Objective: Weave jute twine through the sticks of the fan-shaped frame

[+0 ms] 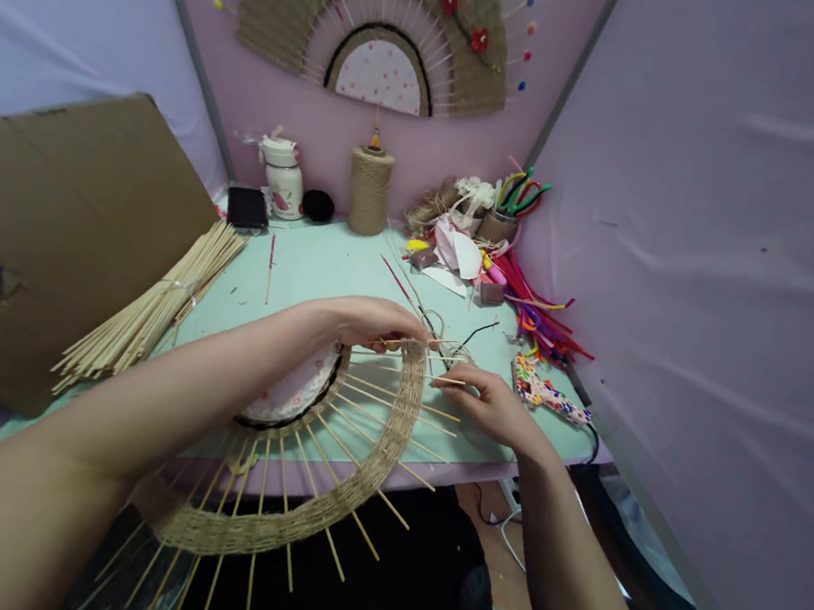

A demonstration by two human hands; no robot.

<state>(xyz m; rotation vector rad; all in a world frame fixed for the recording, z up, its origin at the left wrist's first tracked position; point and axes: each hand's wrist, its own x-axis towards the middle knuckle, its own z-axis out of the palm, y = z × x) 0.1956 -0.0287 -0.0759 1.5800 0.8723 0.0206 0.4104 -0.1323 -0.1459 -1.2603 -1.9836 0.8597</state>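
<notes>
A half-round fan [351,484] of thin sticks, with a band of twine woven across them, hangs over the table's front edge. Its inner half-circle [293,390] is white with pink spots and a dark rim. My left hand [385,322] is closed on the fan's far end, by the top of the woven band; its fingertips are partly hidden. Just right of the band, my right hand [488,402] has its fingers pinched together at the stick tips. Whether a strand of twine is in them I cannot tell. Loose twine [460,355] lies behind this hand.
Bundled sticks [150,304] and cardboard [71,217] are on the left. Behind stand a white bottle [284,182] and a twine spool [369,191]. Colourful pipe cleaners [539,308] and a patterned glue gun [550,391] lie on the right. A finished fan [281,15] hangs on the wall.
</notes>
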